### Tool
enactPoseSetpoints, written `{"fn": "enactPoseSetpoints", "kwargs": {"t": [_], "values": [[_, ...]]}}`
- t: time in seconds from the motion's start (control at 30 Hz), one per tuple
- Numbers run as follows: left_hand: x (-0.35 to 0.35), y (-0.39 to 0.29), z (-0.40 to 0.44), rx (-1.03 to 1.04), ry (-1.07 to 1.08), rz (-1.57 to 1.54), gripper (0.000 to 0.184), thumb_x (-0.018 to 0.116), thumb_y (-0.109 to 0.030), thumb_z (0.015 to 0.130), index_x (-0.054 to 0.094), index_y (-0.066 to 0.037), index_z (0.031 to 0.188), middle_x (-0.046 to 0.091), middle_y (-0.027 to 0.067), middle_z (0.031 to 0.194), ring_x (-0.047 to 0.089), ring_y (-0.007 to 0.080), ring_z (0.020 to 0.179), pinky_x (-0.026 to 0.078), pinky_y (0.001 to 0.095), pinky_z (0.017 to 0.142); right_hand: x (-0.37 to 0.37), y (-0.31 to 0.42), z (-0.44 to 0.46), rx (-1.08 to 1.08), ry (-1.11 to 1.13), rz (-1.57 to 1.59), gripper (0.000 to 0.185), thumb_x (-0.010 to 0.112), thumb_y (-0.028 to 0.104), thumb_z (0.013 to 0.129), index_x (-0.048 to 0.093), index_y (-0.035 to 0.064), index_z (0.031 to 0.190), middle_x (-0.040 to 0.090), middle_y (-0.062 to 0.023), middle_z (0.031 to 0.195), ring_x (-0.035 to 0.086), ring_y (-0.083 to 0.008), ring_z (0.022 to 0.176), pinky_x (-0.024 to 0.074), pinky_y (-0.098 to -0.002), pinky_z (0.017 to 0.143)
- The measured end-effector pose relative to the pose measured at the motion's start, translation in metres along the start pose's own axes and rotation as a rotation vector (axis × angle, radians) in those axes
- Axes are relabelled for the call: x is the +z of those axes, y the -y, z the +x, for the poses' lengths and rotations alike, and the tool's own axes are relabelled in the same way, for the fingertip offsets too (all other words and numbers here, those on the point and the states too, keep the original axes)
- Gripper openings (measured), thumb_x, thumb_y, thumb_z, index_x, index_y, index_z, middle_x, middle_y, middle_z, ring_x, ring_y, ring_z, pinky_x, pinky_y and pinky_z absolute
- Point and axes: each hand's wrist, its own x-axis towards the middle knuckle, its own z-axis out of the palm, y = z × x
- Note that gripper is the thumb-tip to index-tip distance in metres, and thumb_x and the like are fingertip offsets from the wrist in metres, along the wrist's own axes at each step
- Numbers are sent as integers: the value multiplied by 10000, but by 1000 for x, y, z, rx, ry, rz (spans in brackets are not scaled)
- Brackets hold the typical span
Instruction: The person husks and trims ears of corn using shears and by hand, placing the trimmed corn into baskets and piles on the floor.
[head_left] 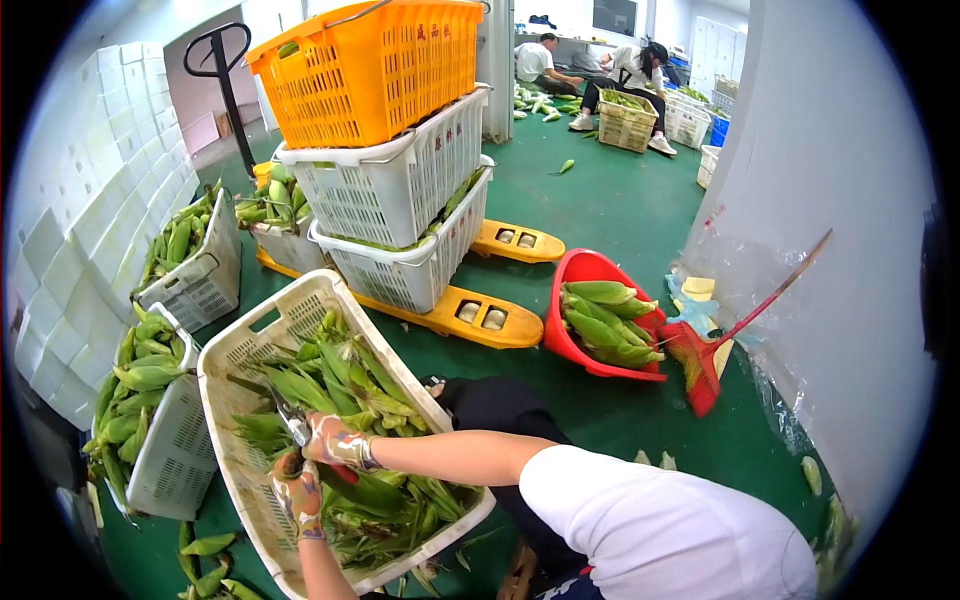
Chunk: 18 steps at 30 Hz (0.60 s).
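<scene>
Both my hands wear camouflage-patterned gloves and work over a large white crate [225, 400] of green-husked corn [350, 375]. My right hand [338, 441] is closed around pruning shears [294, 424], whose metal blades point up and left; a bit of red handle shows below the palm. Just beneath it, my left hand [298, 500] grips an ear of corn [370, 491] near its brownish stalk end. The gloves partly hide that ear and the shears' handles. Loose husk leaves lie among the ears in the crate.
Stacked orange [370, 80] and white crates [390, 200] stand on a yellow pallet jack [490, 318]. A red dustpan [580, 265] holds corn beside a red broom [700, 365]. More corn crates [170, 440] line the left. Two people sit at the back.
</scene>
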Motion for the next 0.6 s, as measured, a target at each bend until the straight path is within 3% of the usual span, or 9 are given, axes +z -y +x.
{"fn": "enactPoseSetpoints", "kwargs": {"t": [0.1, 0.13, 0.2, 0.23, 0.27, 0.3, 0.47, 0.53, 0.6], "values": [[37, 56, -4, 135, -456, -151, 277, 557, -104, 751, 530, 34, 990, 567, 157, 936, 545, 235, 837, 446, 350, 788, 0, -21, 3, -51, -51, -52, 294, 601, 229, 659, 530, -7, 819, 579, -240, 770, 586, -335, 702, 457, -401, 562], [18, 30, -5, -88, -304, -194, 297, 574, -85, 745, 520, 42, 1007, 579, 157, 952, 556, 225, 846, 454, 333, 790, -11, -10, -6, 35, -22, -233, 383, 621, 271, 660, 508, -10, 895, 584, -227, 782, 587, -328, 710, 465, -407, 586], [34, 115, -1, 4, -409, -883, 289, 595, -89, 757, 517, 55, 995, 585, 135, 954, 559, 205, 851, 470, 322, 786, 40, -75, 11, 30, -23, -427, 455, 616, 298, 666, 484, -22, 962, 568, -210, 808, 568, -325, 677, 462, -404, 567], [27, 49, 0, -434, -469, -313, 288, 583, -56, 779, 512, 63, 1032, 585, 150, 961, 566, 210, 849, 473, 316, 779, 21, -59, 6, 45, -27, -412, 447, 641, 293, 666, 487, -8, 958, 564, -181, 799, 555, -299, 674, 457, -382, 578], [35, 105, 4, -340, -417, -1259, 312, 609, -81, 786, 524, 48, 1057, 600, 133, 957, 576, 191, 829, 473, 299, 763, 8, -40, 3, 78, -54, -346, 441, 665, 289, 667, 489, 7, 955, 560, -152, 790, 542, -274, 671, 451, -360, 589], [33, 63, -1, -293, -480, -643, 299, 617, -109, 792, 555, 33, 1047, 621, 100, 940, 582, 164, 802, 470, 284, 756, 4, -25, 2, 103, -61, -271, 436, 690, 285, 667, 491, 21, 951, 556, -123, 781, 530, -248, 668, 446, -339, 599], [34, 27, -3, -327, -474, -736, 266, 607, -202, 804, 603, 0, 976, 618, 68, 939, 561, 139, 820, 452, 263, 747, 13, -18, 11, 25, 100, 336, 279, 661, 72, 738, 476, 90, 946, 482, 27, 706, 443, -102, 608, 403, -275, 540], [24, 20, 0, -467, -465, -754, 272, 600, -212, 803, 608, 5, 967, 620, 74, 939, 554, 141, 817, 440, 273, 764, 25, -35, 12, 83, 185, 535, 340, 672, 47, 726, 470, 67, 998, 499, 16, 736, 457, -99, 615, 421, -263, 551], [25, 17, -1, -308, -602, -660, 187, 610, -149, 786, 625, 16, 872, 640, 74, 811, 573, 163, 761, 449, 285, 728, 39, -58, 11, 42, 189, 650, 284, 662, 63, 735, 481, 44, 954, 501, -8, 745, 437, -122, 612, 386, -274, 522]]}}
